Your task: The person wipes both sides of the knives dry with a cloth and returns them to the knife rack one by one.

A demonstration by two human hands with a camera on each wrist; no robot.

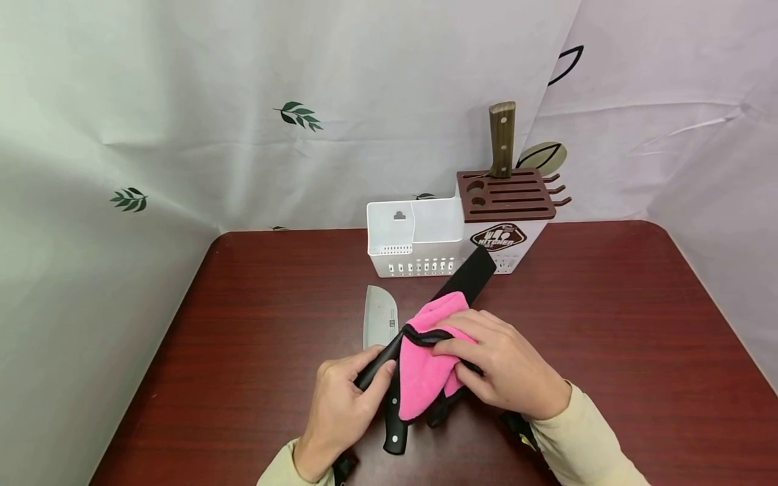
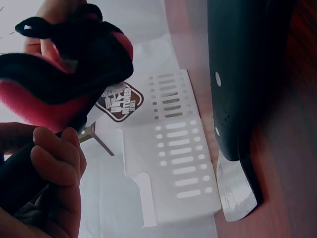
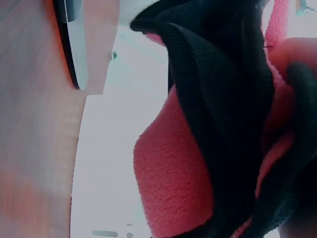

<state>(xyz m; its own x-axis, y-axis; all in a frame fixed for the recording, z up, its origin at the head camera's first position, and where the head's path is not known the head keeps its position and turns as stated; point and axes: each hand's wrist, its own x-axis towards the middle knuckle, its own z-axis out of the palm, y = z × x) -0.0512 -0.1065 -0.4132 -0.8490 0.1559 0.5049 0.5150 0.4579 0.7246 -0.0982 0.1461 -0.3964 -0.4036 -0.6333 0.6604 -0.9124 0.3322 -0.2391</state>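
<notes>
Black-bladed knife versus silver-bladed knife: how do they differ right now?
The black-bladed knife is held slanted by the left hand; the silver-bladed knife rests on the table. The black-bladed knife ends squarely; the silver-bladed knife has a curved end. The pink cloth wraps part of the black-bladed knife, not the silver-bladed knife. Both have black handles.

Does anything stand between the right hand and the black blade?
Yes: the pink cloth, gripped by the right hand, lies between them; the far end of the black blade shows uncovered beyond it.
</notes>
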